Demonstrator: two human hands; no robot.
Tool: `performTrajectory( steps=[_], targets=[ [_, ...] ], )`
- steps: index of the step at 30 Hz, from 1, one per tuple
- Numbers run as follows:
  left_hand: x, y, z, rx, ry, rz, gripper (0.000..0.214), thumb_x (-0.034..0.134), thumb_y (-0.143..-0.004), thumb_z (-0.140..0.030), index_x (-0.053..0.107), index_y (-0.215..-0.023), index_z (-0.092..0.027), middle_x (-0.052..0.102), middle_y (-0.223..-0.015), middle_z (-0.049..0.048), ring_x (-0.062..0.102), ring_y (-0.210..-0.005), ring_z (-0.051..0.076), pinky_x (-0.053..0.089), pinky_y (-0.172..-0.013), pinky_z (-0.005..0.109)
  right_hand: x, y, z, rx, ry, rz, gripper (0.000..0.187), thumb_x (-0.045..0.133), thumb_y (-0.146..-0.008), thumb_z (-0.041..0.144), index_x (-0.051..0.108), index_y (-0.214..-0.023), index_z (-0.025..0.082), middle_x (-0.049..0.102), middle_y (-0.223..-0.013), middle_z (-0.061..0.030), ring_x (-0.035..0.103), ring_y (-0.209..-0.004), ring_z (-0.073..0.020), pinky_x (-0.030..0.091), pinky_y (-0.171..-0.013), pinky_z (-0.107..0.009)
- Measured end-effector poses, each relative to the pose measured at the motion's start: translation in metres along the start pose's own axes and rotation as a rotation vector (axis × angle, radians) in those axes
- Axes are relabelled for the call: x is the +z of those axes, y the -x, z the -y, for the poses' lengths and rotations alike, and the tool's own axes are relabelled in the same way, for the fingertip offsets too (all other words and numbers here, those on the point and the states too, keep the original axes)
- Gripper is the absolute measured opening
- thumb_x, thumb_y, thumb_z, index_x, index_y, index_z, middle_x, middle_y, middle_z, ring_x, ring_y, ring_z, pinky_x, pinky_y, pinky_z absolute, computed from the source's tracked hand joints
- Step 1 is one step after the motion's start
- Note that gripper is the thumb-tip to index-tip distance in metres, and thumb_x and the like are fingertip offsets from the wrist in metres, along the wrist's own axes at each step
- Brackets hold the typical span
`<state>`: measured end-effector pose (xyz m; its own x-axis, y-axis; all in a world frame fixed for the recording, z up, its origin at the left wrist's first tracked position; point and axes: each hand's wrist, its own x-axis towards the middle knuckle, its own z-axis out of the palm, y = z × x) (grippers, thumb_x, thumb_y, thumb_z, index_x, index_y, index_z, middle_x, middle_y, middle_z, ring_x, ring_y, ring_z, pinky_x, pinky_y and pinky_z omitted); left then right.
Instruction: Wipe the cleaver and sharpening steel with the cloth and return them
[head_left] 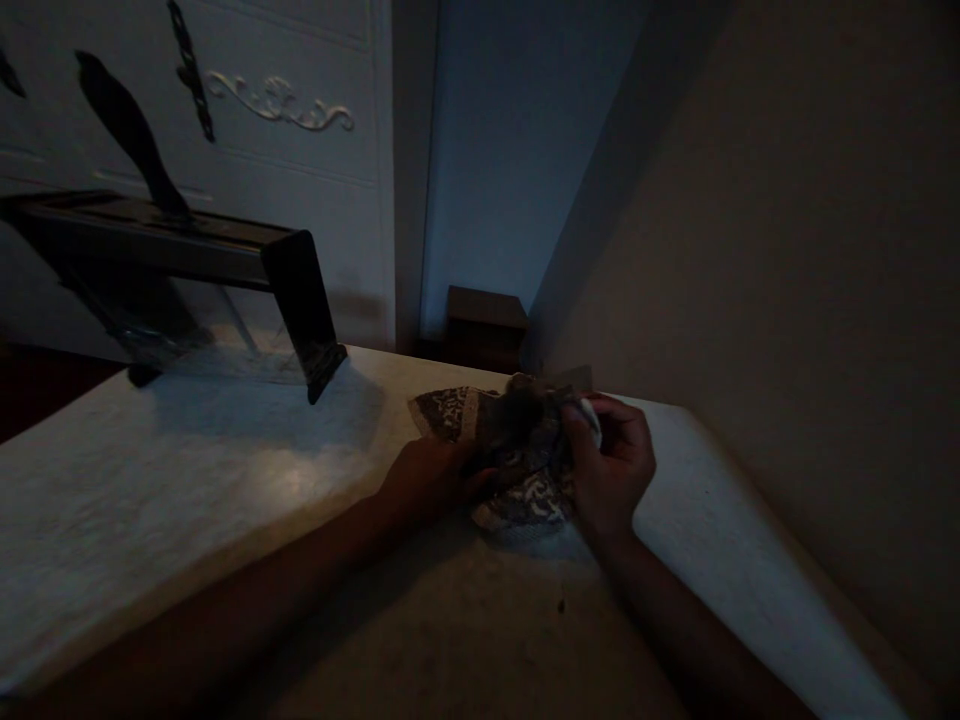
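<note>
A patterned brown and cream cloth (529, 505) lies bunched on the pale tabletop, one corner spread to the left and another toward me. My left hand (439, 478) is closed on its near left side, with the fingertips partly hidden in the folds. Opposite, my right hand (616, 455) pinches a gathered part of the cloth between thumb and fingers, where a whitish edge shows. Between the hands sits a dark, blurred bulk; the dim light hides whether it is cloth or a separate object.
On the table (285, 475), to the left, stands a black frame with clear panels (300, 300) and an upright black handle (127, 125). Behind it are white panelled doors (300, 190). A brown box-like piece (487, 308) is beyond the far edge. A wall (772, 230) borders the right side.
</note>
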<state>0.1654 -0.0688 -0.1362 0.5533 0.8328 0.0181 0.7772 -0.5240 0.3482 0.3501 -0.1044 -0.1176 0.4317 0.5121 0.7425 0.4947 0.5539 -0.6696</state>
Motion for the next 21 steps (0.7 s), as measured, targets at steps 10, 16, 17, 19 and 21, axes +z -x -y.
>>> performTrajectory(
  steps=[10, 16, 17, 19, 21],
  targets=[
    [0.002, 0.002, -0.001, 0.059, -0.013, 0.028, 0.041, 0.047, -0.089, -0.049, 0.064, -0.114, -0.021, 0.072, -0.088, 0.0082, 0.068, -0.079, 0.026, 0.048, -0.068, 0.033, 0.010, 0.011, -0.010, -0.645, 0.254, 0.681, 0.022, 0.052, -0.090, 0.011, 0.062, -0.109, 0.017, 0.063, -0.113, -0.0130, 0.058, -0.108, -0.0233, 0.053, -0.088, -0.041],
    [0.004, 0.000, 0.004, 0.071, 0.109, -0.031, 0.036, 0.052, -0.087, -0.049, 0.069, -0.103, -0.021, 0.072, -0.089, 0.0070, 0.066, -0.078, 0.022, 0.047, -0.068, 0.030, 0.001, 0.000, -0.019, -0.682, 0.255, 0.888, 0.040, 0.048, -0.089, 0.011, 0.052, -0.128, 0.018, 0.051, -0.137, -0.0147, 0.045, -0.130, -0.0235, 0.044, -0.104, -0.047],
    [0.005, -0.001, 0.006, 0.079, 0.125, -0.042, 0.037, 0.052, -0.087, -0.050, 0.069, -0.103, -0.021, 0.072, -0.089, 0.0070, 0.066, -0.077, 0.022, 0.046, -0.068, 0.030, -0.001, -0.001, -0.020, -0.691, 0.279, 0.913, 0.042, 0.048, -0.089, 0.012, 0.051, -0.131, 0.018, 0.049, -0.139, -0.0145, 0.043, -0.132, -0.0234, 0.041, -0.107, -0.049],
    [0.007, -0.001, 0.008, 0.085, 0.146, -0.056, 0.040, 0.050, -0.087, -0.052, 0.069, -0.101, -0.020, 0.071, -0.087, 0.0073, 0.065, -0.075, 0.022, 0.046, -0.067, 0.030, -0.003, -0.004, -0.023, -0.689, 0.347, 0.942, 0.047, 0.046, -0.089, 0.012, 0.047, -0.135, 0.018, 0.044, -0.144, -0.0143, 0.039, -0.135, -0.0238, 0.033, -0.111, -0.053],
    [0.006, -0.001, 0.008, 0.068, 0.176, -0.055, 0.041, 0.051, -0.087, -0.054, 0.071, -0.097, -0.019, 0.071, -0.084, 0.0080, 0.064, -0.074, 0.021, 0.045, -0.067, 0.030, -0.004, -0.005, -0.026, -0.659, 0.418, 0.938, 0.052, 0.045, -0.088, 0.011, 0.044, -0.139, 0.017, 0.038, -0.148, -0.0147, 0.034, -0.138, -0.0245, 0.029, -0.113, -0.055]
  ],
)
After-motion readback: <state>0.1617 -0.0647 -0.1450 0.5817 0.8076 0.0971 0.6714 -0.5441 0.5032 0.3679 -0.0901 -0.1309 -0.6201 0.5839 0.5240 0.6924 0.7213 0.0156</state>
